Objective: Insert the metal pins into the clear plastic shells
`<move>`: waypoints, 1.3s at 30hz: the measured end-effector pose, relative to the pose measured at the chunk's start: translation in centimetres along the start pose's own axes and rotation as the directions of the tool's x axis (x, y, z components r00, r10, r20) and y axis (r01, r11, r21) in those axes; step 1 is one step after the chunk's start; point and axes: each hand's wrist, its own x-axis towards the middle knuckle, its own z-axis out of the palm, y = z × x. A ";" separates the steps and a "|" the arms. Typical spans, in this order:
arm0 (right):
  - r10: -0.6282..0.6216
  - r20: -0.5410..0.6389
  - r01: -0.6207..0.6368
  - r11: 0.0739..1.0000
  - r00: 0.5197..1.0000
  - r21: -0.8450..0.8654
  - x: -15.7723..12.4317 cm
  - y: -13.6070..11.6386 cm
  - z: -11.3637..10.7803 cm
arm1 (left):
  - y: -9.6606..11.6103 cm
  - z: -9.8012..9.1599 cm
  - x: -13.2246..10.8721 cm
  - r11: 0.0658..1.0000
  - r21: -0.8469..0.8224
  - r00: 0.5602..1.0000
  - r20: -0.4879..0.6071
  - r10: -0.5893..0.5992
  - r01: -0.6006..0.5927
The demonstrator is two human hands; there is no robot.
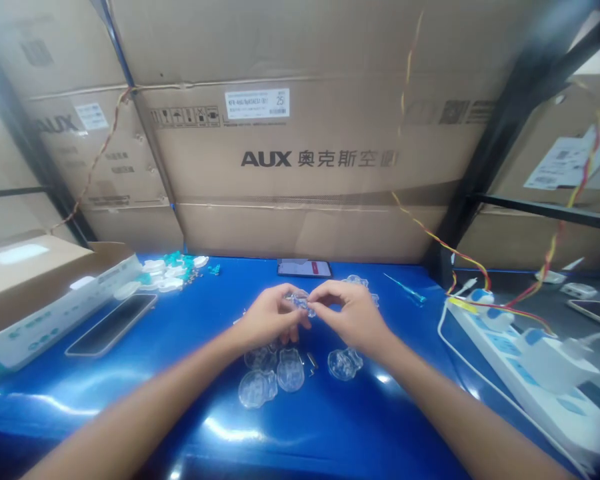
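Over the middle of the blue table, my left hand [275, 315] and my right hand [347, 312] meet at a clear plastic piece [300, 301]. The left fingers are closed around it from one side. Thumb and fingertips of the right hand pinch at its right edge; any smaller part between them cannot be made out. Below the hands lie more clear plastic pieces [257, 389], rounded with a narrower end. One clear piece [344, 364] rests apart, under my right wrist. Small metal parts [311, 362] lie between them.
A phone [304, 268] lies at the back, another [111, 325] beside an open carton [55, 307] at left. White and teal parts [167, 272] are heaped behind it. Right are a thin teal-handled tool [405, 289] and a power strip [525, 373] with cables. Large cardboard boxes [305, 227] stand behind.
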 end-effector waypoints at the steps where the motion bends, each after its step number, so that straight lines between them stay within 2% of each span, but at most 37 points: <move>1: -0.015 0.000 0.015 1.000 1.000 -0.019 0.0 0.0 0.0 | 0.0 0.0 0.0 1.000 0.001 1.000 0.003 -0.002 0.002; 11: -0.180 0.046 0.185 0.969 0.983 -0.165 -0.2 0.4 0.1 | -0.3 0.3 -0.2 0.993 0.112 0.999 -0.018 0.036 -0.033; 13: -0.213 0.058 0.219 0.964 0.975 -0.153 -0.3 0.5 0.1 | -0.1 0.4 -0.4 0.996 0.069 0.998 -0.010 0.054 -0.054; 17: -0.255 0.045 0.259 0.950 0.966 -0.175 -0.4 0.4 0.1 | 0.5 0.5 -0.4 0.989 -0.146 0.997 0.068 0.033 -0.023; 20: -0.236 0.033 0.238 0.950 0.971 -0.203 -0.5 0.3 0.2 | 0.7 0.4 -0.2 0.969 -0.247 0.998 0.058 -0.005 0.019; 28: -0.191 0.031 0.194 0.960 0.981 -0.200 -0.4 -0.1 0.2 | 0.5 0.2 0.2 0.979 -0.202 1.000 -0.027 0.007 -0.012; 34: -0.116 -0.102 0.091 0.971 0.988 -0.220 -0.2 0.2 -0.1 | 0.6 0.1 0.2 0.985 -0.171 0.998 -0.056 -0.004 -0.006; 39: -0.032 -0.005 0.030 0.967 0.999 -0.252 0.0 1.3 0.3 | 0.4 0.1 0.3 0.990 -0.142 0.998 -0.062 0.016 -0.024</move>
